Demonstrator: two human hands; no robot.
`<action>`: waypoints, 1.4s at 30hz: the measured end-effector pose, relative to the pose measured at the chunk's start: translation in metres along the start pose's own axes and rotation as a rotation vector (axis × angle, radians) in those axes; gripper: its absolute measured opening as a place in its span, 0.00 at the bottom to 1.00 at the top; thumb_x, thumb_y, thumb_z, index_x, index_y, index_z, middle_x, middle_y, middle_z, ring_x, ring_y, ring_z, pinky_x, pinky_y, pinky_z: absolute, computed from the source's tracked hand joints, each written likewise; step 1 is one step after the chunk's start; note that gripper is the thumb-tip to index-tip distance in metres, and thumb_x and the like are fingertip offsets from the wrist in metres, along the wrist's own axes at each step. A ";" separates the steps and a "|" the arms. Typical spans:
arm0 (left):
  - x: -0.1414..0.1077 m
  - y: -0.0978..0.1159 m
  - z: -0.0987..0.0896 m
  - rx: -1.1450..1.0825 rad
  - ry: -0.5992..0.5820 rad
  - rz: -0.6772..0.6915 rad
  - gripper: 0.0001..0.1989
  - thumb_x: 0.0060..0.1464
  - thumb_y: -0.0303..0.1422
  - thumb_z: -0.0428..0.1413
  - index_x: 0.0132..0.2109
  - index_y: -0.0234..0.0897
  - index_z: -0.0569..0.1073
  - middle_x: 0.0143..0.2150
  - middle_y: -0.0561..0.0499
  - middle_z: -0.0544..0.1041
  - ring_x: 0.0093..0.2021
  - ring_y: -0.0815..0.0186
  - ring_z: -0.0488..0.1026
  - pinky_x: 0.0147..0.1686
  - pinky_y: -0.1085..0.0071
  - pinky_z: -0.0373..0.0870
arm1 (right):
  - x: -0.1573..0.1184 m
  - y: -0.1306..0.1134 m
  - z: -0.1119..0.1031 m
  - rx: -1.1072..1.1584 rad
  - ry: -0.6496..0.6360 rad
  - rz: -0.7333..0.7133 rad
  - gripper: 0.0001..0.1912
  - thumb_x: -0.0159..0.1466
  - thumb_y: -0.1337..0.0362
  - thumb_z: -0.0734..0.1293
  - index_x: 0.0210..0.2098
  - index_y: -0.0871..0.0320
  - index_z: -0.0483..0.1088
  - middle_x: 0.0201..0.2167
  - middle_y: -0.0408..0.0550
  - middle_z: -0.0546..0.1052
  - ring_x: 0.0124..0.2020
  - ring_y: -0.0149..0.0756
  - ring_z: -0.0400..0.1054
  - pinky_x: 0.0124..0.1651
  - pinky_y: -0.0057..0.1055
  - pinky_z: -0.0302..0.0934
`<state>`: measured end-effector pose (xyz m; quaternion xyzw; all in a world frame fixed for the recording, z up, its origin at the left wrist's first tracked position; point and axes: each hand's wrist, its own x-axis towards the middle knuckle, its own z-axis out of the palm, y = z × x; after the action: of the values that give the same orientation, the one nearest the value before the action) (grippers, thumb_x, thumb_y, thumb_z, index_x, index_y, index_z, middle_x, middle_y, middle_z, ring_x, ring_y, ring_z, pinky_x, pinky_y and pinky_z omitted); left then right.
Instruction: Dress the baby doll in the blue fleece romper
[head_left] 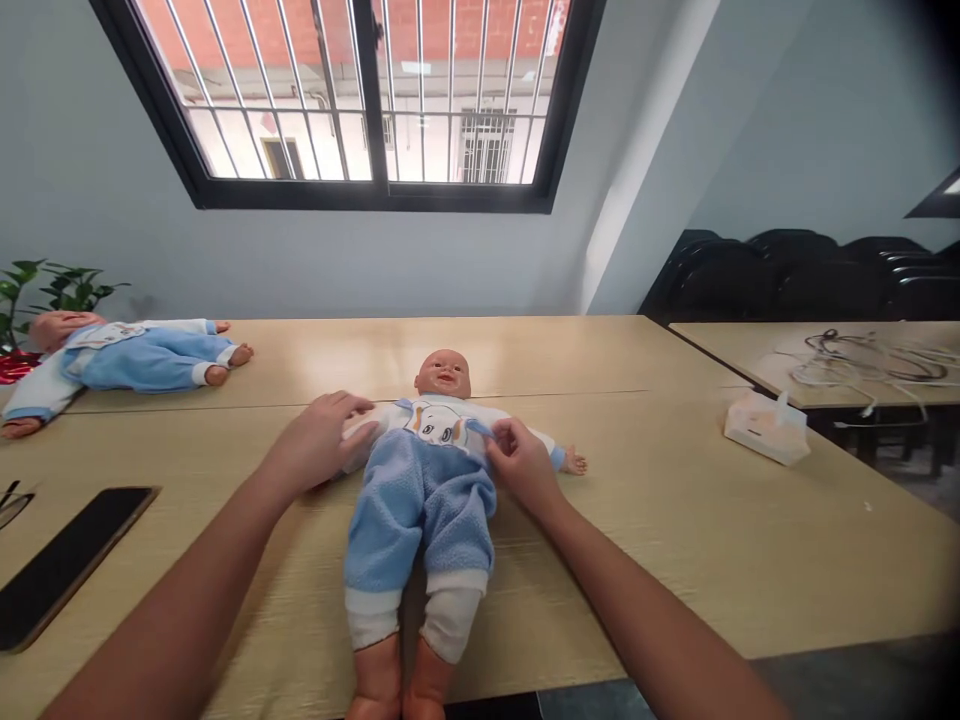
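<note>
A baby doll (424, 480) lies on its back on the table, head away from me and feet at the near edge. It wears light blue fleece trousers and a white top with an animal face on the chest. My left hand (324, 442) is around the doll's white-sleeved arm on the left, thumb and forefinger on either side of the sleeve; the doll's hand there is hidden. On the other side, my right hand (523, 462) pinches the top's blue edge at the doll's waist. The doll's other arm stretches out to the right past my fingers.
A second, similarly dressed doll (142, 360) lies at the back left near a green plant (67, 290). A black phone (71, 560) and glasses (13, 505) are at left. At right are a tissue box (765, 428), tangled cables (862, 365) and stacked black chairs (795, 275).
</note>
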<state>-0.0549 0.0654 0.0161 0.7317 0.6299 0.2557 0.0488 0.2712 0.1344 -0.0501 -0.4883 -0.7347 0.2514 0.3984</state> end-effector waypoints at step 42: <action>0.074 0.078 0.098 -0.074 0.029 0.398 0.16 0.56 0.34 0.60 0.51 0.40 0.72 0.49 0.43 0.76 0.52 0.50 0.73 0.53 0.54 0.70 | 0.001 0.016 -0.003 -0.474 0.213 -0.148 0.12 0.63 0.68 0.64 0.24 0.54 0.61 0.20 0.41 0.66 0.24 0.34 0.57 0.31 0.33 0.43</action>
<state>0.0639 0.1441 -0.0148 0.8358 0.4635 0.2938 0.0151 0.2813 0.1414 -0.0601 -0.5367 -0.7607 -0.0103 0.3650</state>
